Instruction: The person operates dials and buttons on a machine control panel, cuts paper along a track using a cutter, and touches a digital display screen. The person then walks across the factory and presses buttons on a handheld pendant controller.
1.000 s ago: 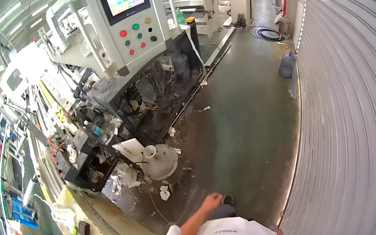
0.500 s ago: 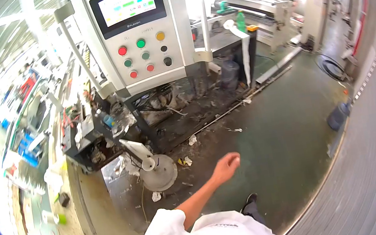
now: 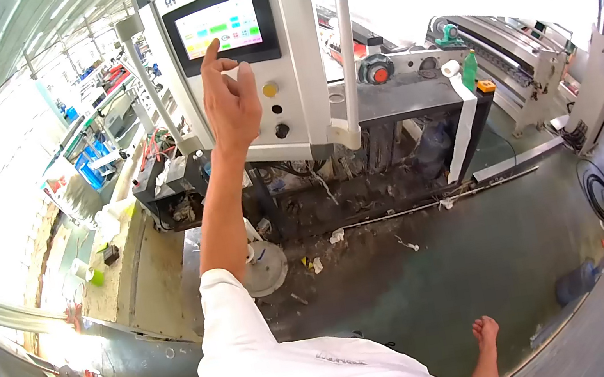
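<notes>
The touchscreen (image 3: 231, 15) is seen lit in the head view, mounted in the control panel (image 3: 300, 102) at the upper centre of the frame. The left hand (image 3: 232, 109) is raised in front of it with nothing held: the index finger (image 3: 210, 53) is extended over the lower part of the display, and the other fingers are bent. Contact with the glass cannot be told for certain. The reach to the display can be judged done; whether any entry has been registered is not shown, nor what is left to be entered. Below the screen, the yellow button (image 3: 270, 90) and the black knob (image 3: 282, 131) are left untouched. At the lower right, the right hand (image 3: 486, 330) is held loosely curled above the floor (image 3: 455, 259), away from the panel; whether its fingers are pressed together cannot be told. Right of the panel, a green bottle (image 3: 470, 71) is stood on the bench (image 3: 413, 94).
</notes>
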### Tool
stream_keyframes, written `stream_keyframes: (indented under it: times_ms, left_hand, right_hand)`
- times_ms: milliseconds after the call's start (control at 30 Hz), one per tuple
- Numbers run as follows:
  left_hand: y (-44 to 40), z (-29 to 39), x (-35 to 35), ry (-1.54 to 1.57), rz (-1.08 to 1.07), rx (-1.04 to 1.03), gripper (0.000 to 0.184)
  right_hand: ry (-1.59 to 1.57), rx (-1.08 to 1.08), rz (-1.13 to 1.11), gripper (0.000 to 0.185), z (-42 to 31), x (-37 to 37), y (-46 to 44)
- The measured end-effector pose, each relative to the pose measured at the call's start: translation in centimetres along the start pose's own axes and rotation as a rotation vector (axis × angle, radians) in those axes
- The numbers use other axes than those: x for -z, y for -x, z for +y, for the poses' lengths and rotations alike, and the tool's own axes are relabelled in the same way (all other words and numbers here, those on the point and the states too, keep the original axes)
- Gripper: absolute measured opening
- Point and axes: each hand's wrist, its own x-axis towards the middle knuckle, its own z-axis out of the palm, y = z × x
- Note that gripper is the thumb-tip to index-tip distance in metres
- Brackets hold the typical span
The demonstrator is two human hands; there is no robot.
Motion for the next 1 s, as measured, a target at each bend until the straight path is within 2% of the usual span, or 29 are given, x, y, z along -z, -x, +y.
stream_keyframes:
  times_ms: [33,67,200,267,333,367,500,600,700,767,800,833,867,900,933,967,1000]
  left_hand:
    - [-0.8,-0.7,-0.4,-0.004,0.011,-0.01,0.016]
    - [-1.1,-1.3,-0.7,-0.01,0.02,-0.014,0.016]
    - [-1.7,-2.6,-1.4,-0.024,-0.015,0.081,0.019]
    - [-1.8,-3.0,-1.9,-0.052,-0.015,0.078,0.02]
    - [-1.8,-3.5,-2.3,-0.084,-0.004,0.066,0.021]
    - [-1.8,-3.9,-2.4,-0.1,0.004,0.061,0.021]
    - [-2.0,-5.3,-3.0,-0.133,0.028,0.005,0.019]
    - [-1.9,-4.5,-2.8,-0.068,0.026,0.054,0.018]
    - [-0.1,-3.7,-2.7,-0.052,0.135,-0.177,0.015]
    - [4.3,1.0,-3.6,0.096,0.135,-0.068,0.015]
    - [7.1,2.9,-5.2,0.249,0.074,-0.109,0.012]
    - [9.9,4.8,-6.9,0.408,0.006,-0.14,0.01]
    - [12.6,6.6,-8.7,0.563,-0.065,-0.161,0.008]
    - [14.4,8.0,-9.9,0.673,-0.386,-0.192,0.006]
    - [16.5,10.0,-12.2,0.696,-0.55,-0.201,0.007]
    - [18.7,12.2,-15.1,0.717,-0.709,-0.239,0.009]
    - [21.0,13.9,-17.8,0.756,-0.799,-0.189,0.008]
  right_hand:
    - [-0.111,-0.29,0.075,0.008,-0.3,-0.5,-2.1]
    - [-0.134,-0.418,0.089,0.009,-2.4,-2.2,-1.5]
    - [-0.117,-0.669,0.013,0.013,-1.3,-5.3,1.4]
    - [-0.324,-0.738,-0.156,0.016,6.2,-3.6,2.2]
    - [0.168,-0.704,-0.199,0.021,3.2,-4.6,5.7]
    - [0.228,-0.726,-0.191,0.021,1.4,-5.8,5.7]
    - [0.186,-0.749,-0.221,0.019,-1.0,-9.2,2.8]
    - [0.178,-0.719,-0.254,0.019,-2.1,-10.2,1.1]
    - [0.19,-0.692,-0.269,0.018,-2.8,-10.6,0.2]
    - [0.199,-0.672,-0.269,0.019,-1.9,-10.1,0.0]
    - [0.232,-0.632,-0.295,0.019,-1.0,-9.2,0.4]
    - [0.355,-0.471,-0.394,0.019,1.0,-8.2,1.1]
    - [0.717,0.0,-0.576,0.02,2.7,-7.3,1.7]
    - [0.94,0.295,-0.622,0.02,4.5,-6.3,2.7]
    - [1.04,0.415,-0.588,0.02,5.6,-5.9,3.7]
    - [1.05,0.36,-0.532,0.021,6.5,-5.8,4.8]
    - [0.784,-0.095,-0.556,0.016,4.2,-5.9,4.0]
